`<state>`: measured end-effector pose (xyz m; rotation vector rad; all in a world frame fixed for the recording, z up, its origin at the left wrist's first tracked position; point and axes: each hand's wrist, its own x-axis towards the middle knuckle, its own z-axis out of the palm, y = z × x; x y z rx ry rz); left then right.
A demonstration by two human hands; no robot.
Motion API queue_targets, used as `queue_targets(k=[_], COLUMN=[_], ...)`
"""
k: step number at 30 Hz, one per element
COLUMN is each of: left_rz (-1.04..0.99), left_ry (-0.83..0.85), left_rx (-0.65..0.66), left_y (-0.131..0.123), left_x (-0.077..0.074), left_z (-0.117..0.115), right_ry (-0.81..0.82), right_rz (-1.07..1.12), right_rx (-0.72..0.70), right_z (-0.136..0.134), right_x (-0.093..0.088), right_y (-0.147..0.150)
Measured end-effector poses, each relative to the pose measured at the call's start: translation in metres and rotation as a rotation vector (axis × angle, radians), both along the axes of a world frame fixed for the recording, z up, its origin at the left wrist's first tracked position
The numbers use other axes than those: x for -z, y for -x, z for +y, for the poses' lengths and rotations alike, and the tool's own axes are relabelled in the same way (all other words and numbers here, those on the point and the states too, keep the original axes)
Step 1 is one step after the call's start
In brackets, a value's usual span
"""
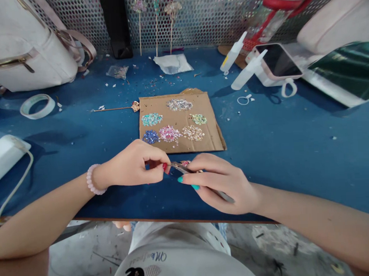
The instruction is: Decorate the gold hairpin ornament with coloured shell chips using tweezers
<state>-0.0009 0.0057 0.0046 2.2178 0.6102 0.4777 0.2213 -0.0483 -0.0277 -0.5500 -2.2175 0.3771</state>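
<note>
At lower centre of the frame, over the desk (296, 148): left hand (133, 167) fingers pinched together at the tip of tweezers (177, 167) clamped in right hand (222, 184) fingers, just below a cardboard sheet (214, 138).

The blue cloth tabletop (296, 148) looks matt and faintly fuzzy. The brown cardboard sheet (152, 104) is dull and rough-edged, and the coloured rhinestone heaps (169, 134) on it glitter. The slim metal tweezers (177, 167) are smooth and shiny. The grey perforated metal back panel (203, 17) has a dull sheen.
</note>
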Motion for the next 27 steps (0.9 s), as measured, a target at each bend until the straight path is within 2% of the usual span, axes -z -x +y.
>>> queue_targets(k=[8, 18, 27], left_rz=[-0.004, -0.028, -0.028], left_ry=[0.038, -0.001, 0.058], left_rx=[-0.013, -0.057, -0.126], left_y=[0.0001, -0.0006, -0.0005], left_x=[-0.0016, 0.0018, 0.0013], left_z=[0.001, -0.0017, -0.0008], right_ry=[-0.033, -0.055, -0.12], right_rz=[-0.016, -0.028, -0.059], right_rx=[0.009, 0.03, 0.036], right_z=[-0.0001, -0.0002, 0.0004], right_x=[0.0015, 0.0006, 0.0006], right_y=[-0.0003, -0.0002, -0.0006])
